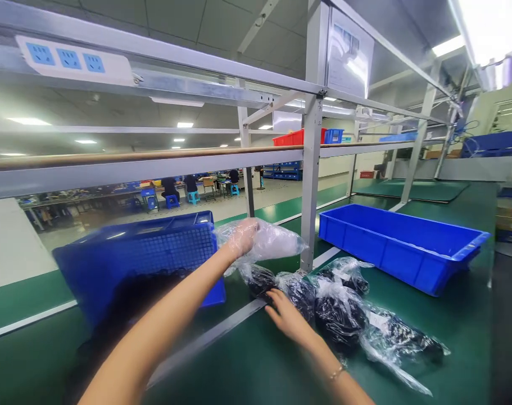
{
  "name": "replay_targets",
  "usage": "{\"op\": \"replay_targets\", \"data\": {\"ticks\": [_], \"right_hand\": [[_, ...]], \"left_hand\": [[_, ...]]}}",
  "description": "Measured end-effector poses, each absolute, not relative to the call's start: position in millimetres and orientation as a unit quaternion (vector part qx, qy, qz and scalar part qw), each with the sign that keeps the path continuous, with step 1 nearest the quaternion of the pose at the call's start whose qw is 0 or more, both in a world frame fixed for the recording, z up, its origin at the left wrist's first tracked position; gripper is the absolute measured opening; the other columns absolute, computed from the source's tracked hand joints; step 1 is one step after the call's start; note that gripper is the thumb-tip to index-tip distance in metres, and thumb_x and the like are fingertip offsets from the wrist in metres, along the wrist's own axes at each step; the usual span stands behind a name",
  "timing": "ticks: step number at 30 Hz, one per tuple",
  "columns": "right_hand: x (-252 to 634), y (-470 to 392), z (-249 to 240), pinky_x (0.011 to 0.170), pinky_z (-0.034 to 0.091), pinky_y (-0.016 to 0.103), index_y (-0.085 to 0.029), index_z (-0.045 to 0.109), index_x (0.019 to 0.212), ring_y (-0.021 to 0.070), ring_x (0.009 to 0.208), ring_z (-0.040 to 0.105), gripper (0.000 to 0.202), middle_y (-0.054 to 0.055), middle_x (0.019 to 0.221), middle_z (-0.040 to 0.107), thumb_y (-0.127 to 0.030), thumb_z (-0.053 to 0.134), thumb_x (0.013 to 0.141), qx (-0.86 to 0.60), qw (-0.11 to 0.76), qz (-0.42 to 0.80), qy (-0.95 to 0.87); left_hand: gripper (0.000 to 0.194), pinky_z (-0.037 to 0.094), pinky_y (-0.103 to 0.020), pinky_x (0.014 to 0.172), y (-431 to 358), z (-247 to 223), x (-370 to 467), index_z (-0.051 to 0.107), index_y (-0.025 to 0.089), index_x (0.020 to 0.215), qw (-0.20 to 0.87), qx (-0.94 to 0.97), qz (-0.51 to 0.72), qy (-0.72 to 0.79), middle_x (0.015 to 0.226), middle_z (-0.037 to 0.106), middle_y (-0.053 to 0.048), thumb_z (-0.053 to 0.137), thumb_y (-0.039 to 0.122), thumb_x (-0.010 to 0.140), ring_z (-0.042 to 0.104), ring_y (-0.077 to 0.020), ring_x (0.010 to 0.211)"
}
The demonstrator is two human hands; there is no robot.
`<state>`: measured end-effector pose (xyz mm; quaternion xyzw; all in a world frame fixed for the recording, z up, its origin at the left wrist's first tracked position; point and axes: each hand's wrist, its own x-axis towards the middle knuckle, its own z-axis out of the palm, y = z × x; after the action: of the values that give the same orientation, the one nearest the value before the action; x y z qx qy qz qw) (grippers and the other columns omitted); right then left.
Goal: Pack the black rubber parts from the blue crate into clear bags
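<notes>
My left hand (pixel 244 237) is raised beside the metal post, its fingers closed on a clear plastic bag (pixel 276 243) with something whitish inside. Film covers part of those fingers. Lower and nearer, my right hand (pixel 286 316) has its fingers apart, with the fingertips at a bagged black bundle (pixel 259 281); whether they press on it I cannot tell. Several more black bundles in clear plastic lie to its right, among them a round one (pixel 340 315) and a longer one (pixel 401 337) with a white label.
A tilted blue crate (pixel 141 247) is at left, a dark blurred shape before it. At right, a blue bin (pixel 382 253) rests on the green tabletop (pixel 445 360). A white post (pixel 311 185) and rail (pixel 175 163) cross ahead. People sit in the background.
</notes>
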<state>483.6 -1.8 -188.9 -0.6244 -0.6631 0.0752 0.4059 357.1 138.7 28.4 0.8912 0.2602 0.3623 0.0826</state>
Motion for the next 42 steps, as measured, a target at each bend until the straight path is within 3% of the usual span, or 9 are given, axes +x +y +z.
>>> {"op": "replay_targets", "data": {"ticks": [3, 7, 11, 17, 23, 34, 37, 40, 42], "right_hand": [[491, -11, -147, 0.093, 0.053, 0.047, -0.015, 0.047, 0.132, 0.0275, 0.106, 0.062, 0.044, 0.018, 0.126, 0.054, -0.043, 0.041, 0.098, -0.635, 0.497, -0.016, -0.591], [483, -34, -97, 0.111, 0.036, 0.053, -0.021, 0.024, 0.149, 0.0347, 0.138, 0.034, 0.08, 0.018, 0.152, 0.029, -0.051, 0.064, 0.086, -0.582, 0.535, -0.182, -0.584], [465, -38, -76, 0.105, 0.043, 0.049, -0.024, 0.004, 0.155, 0.0328, 0.133, 0.044, 0.096, 0.017, 0.155, 0.027, -0.044, 0.066, 0.084, -0.558, 0.469, -0.077, -0.681], [465, -37, -79, 0.092, 0.05, 0.035, -0.026, 0.039, 0.141, 0.0256, 0.112, 0.062, 0.058, 0.008, 0.133, 0.058, -0.021, 0.05, 0.084, -0.539, 0.418, 0.025, -0.73], [495, -21, -83, 0.078, 0.051, 0.034, -0.021, 0.055, 0.12, 0.0261, 0.094, 0.064, 0.043, 0.008, 0.104, 0.067, -0.017, 0.042, 0.079, -0.631, 0.416, -0.123, -0.643], [453, 14, -46, 0.09, 0.047, 0.053, -0.018, 0.061, 0.118, 0.0378, 0.11, 0.056, 0.035, 0.019, 0.117, 0.063, -0.033, 0.054, 0.086, -0.617, 0.323, -0.165, -0.698], [413, -22, -20, 0.097, 0.048, 0.046, -0.021, 0.046, 0.138, 0.0306, 0.12, 0.055, 0.048, 0.015, 0.132, 0.057, -0.044, 0.045, 0.096, -0.551, 0.383, -0.077, -0.738], [361, -70, 10, 0.097, 0.051, 0.041, -0.025, 0.024, 0.151, 0.0282, 0.127, 0.052, 0.074, 0.011, 0.143, 0.049, -0.059, 0.051, 0.091, -0.432, 0.454, 0.058, -0.777], [333, -97, 25, 0.088, 0.055, 0.037, -0.023, 0.046, 0.139, 0.0261, 0.111, 0.062, 0.062, 0.01, 0.124, 0.063, -0.059, 0.057, 0.088, -0.429, 0.475, 0.069, -0.765]], "left_hand": [[0.026, 0.047, -0.035, 0.087, 118, 30, 332, 0.07, 0.014, 0.087, 0.084, 0.906, 0.339, 0.241, 0.088, 0.069, -0.008, 0.048, 0.001, 0.08, 0.063, -0.0255, 0.092], [0.032, 0.048, -0.034, 0.086, 93, 32, 309, 0.07, 0.015, 0.1, 0.118, 0.919, 0.31, 0.212, 0.094, 0.071, -0.008, 0.049, 0.004, 0.079, 0.064, -0.0242, 0.09], [0.033, 0.05, -0.031, 0.079, 64, 43, 292, 0.068, 0.016, 0.108, 0.172, 0.927, 0.284, 0.175, 0.094, 0.072, -0.006, 0.053, 0.009, 0.079, 0.064, -0.0198, 0.081], [0.018, 0.047, -0.025, 0.061, 38, 61, 253, 0.068, 0.013, 0.089, 0.275, 0.904, 0.287, 0.158, 0.077, 0.066, -0.003, 0.052, 0.021, 0.086, 0.059, -0.0139, 0.065], [0.016, 0.043, -0.022, 0.062, 32, 85, 190, 0.064, 0.015, 0.088, 0.454, 0.765, 0.435, 0.141, 0.073, 0.058, 0.001, 0.062, 0.031, 0.085, 0.052, -0.0098, 0.063], [0.014, 0.043, -0.019, 0.063, -13, 100, 102, 0.064, 0.018, 0.09, 0.491, 0.665, 0.546, 0.138, 0.08, 0.057, 0.001, 0.066, 0.032, 0.087, 0.051, -0.0089, 0.068], [0.012, 0.045, -0.019, 0.061, -30, 104, 99, 0.064, 0.019, 0.09, 0.516, 0.632, 0.567, 0.117, 0.077, 0.057, 0.002, 0.066, 0.03, 0.086, 0.053, -0.0086, 0.065], [0.012, 0.048, -0.02, 0.064, -50, 104, 109, 0.065, 0.017, 0.089, 0.573, 0.616, 0.53, 0.108, 0.079, 0.059, 0.001, 0.067, 0.029, 0.085, 0.056, -0.0084, 0.066], [0.014, 0.05, -0.021, 0.066, -58, 100, 115, 0.065, 0.017, 0.091, 0.605, 0.595, 0.518, 0.109, 0.081, 0.062, 0.0, 0.068, 0.028, 0.084, 0.059, -0.0091, 0.068]]}}
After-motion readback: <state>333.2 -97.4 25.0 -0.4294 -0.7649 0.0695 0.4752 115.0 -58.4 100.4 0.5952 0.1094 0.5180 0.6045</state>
